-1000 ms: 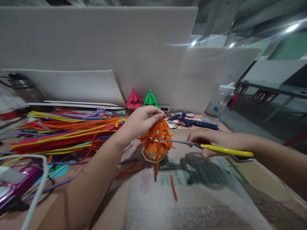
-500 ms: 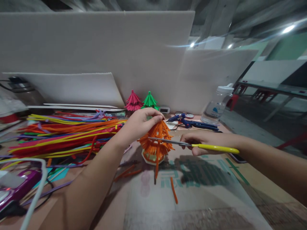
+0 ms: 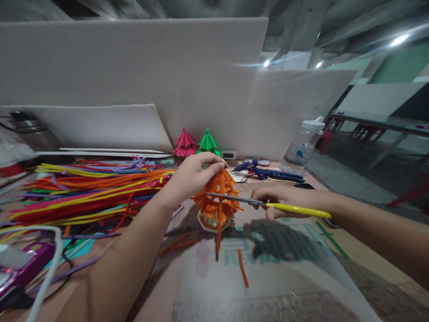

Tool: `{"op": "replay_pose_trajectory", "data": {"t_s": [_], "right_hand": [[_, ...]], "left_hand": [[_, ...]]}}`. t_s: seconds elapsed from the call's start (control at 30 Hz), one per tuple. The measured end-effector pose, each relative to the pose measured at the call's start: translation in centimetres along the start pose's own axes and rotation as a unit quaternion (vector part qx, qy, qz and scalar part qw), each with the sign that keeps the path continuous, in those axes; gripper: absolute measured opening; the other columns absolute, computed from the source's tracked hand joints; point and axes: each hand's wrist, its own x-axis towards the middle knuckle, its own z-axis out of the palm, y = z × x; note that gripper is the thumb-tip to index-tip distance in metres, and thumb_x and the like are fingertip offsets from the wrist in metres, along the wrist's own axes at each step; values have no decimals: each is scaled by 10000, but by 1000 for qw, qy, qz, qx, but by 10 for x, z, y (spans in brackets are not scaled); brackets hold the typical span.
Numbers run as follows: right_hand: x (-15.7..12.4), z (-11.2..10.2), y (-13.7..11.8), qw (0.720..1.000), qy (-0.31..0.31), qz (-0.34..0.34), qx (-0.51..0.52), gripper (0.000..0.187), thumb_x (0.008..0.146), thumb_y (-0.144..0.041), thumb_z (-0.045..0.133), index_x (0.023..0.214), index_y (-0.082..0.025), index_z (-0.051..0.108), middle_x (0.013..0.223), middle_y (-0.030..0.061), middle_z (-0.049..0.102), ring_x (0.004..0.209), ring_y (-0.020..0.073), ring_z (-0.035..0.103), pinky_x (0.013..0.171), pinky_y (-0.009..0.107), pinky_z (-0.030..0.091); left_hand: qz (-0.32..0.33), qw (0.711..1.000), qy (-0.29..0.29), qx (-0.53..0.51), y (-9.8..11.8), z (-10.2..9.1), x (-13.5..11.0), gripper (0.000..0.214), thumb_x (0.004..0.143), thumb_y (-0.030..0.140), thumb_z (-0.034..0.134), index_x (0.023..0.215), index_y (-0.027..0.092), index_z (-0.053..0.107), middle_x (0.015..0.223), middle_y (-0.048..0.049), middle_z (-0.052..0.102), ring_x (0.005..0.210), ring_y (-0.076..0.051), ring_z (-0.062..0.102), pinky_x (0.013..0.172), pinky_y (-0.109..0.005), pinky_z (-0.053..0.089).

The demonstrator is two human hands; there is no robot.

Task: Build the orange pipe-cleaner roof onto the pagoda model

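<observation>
An orange pipe-cleaner pagoda [image 3: 229, 209] with tiered roofs stands on a pale base in front of me. My left hand [image 3: 203, 172] pinches its peak from above. One long orange pipe cleaner [image 3: 219, 232] hangs down its front past the base. My right hand [image 3: 278, 199] holds scissors with yellow handles [image 3: 296, 209]; their blades lie across the pagoda's front, over the hanging strand. Whether the blades touch the strand I cannot tell. A short orange offcut [image 3: 243, 268] and a few more pieces lie on the work surface.
Bundles of coloured pipe cleaners [image 3: 90, 192] lie at the left. Pink [image 3: 185, 144] and green [image 3: 208, 142] roofed models stand behind. A blue glue gun [image 3: 250, 166] and a clear bottle [image 3: 301, 150] are at the back right. A white cable [image 3: 50, 268] loops at the near left.
The view has shifted very slightly. Both hands, the scissors and the orange pagoda keep nearly the same places relative to each other.
</observation>
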Motion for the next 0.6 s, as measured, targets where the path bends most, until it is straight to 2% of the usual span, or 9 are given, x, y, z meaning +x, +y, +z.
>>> {"op": "replay_pose_trajectory", "data": {"t_s": [0.13,0.23,0.3,0.4,0.47,0.53,0.6], "right_hand": [[-1,-2,-5,1000,1,4,-12,522,859,-690,559,935,-183,653,949,39,623,790,173,541,645,249,368],[-5,-1,-7,1000,-21,9,-20,483,878,-632,575,1063,-190,634,1014,49,620,860,195,555,706,268,402],[-11,2,-6,998,-44,34,2,507,856,-613,616,1151,-201,601,1040,51,621,891,214,568,733,285,425],[-27,10,4,995,-45,71,52,529,782,-602,702,1135,-221,601,1010,38,627,899,233,583,747,298,450],[-39,16,16,993,-3,86,85,516,781,-606,689,1115,-220,613,992,43,629,891,242,592,746,308,469],[-49,22,32,987,70,106,102,513,829,-619,604,1137,-210,618,996,62,636,889,254,605,745,328,490],[-51,29,50,976,148,144,75,507,865,-597,547,1167,-197,624,1030,86,658,919,278,624,786,367,506]], "left_hand": [[-1,1000,3,-2,-2,-1,1,271,917,381,590,936,154,736,925,-55,739,859,-187,665,835,-298,489],[1,1000,4,0,-4,-1,2,280,918,383,584,941,149,735,937,-61,740,862,-189,665,838,-296,488],[3,1000,11,-2,-4,-1,2,279,917,377,580,936,146,735,942,-64,741,868,-193,666,840,-295,488],[-3,999,34,-2,-4,-1,2,271,911,365,580,921,140,730,935,-68,743,873,-201,669,844,-299,489],[-9,999,46,3,-5,-1,2,270,907,362,579,916,138,728,935,-71,745,878,-209,671,854,-308,489],[-17,998,52,8,-5,-1,3,270,903,363,580,921,138,729,945,-76,746,889,-217,672,865,-319,488],[-23,998,54,7,-6,-1,3,277,900,371,581,934,140,731,956,-79,748,897,-223,672,871,-328,490]]}}
